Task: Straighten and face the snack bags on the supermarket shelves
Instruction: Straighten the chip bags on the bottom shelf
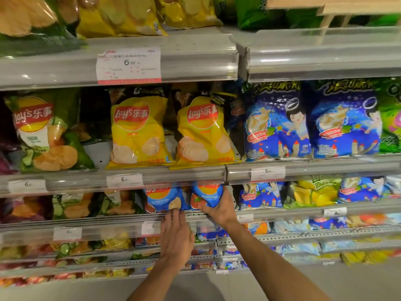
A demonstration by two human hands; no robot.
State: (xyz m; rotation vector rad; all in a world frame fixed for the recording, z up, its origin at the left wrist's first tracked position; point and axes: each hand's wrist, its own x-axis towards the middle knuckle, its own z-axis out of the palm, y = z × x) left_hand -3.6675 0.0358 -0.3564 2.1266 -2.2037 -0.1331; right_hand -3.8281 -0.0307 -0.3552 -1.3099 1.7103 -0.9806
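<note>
Under the middle shelf rail (pixel 165 177), one tier down, sit the two bags now in hand.

Item 1: right hand (pixel 219 208). Fingers and thumb curl round the lower edge of the right blue Lay's bag (pixel 207 195), grasping it from below and from the right. The bag stands roughly upright, long axis vertical, its top hidden behind the rail.

Item 2: left hand (pixel 175 233). Fingers straight, not clenched, tips touching the bottom edge of the left blue Lay's bag (pixel 165 198), just left of the gripped bag. Nothing is held.

Relation for the coming move: both bags lie directly above and beyond the hands, face outward, the two touching or nearly so. The right hand is the nearer to its bag and has the hold. Judged from this, the next step is squaring the right bag beside its neighbour.

Item 3: same tier, left of the blue bags: green cucumber bags (pixel 71 206), blurred.

Item 4: same tier, right: blue cartoon bags (pixel 260 196).

Item 5: on the tier above the rail: two yellow Lay's bags (pixel 138 129), upright and faced; a green Lay's bag (pixel 45 131) to their left, tilted; two blue cartoon bags to the right.

Item 6: price tags on the rail. Lower tiers hold more bags, too blurred to list.
</note>
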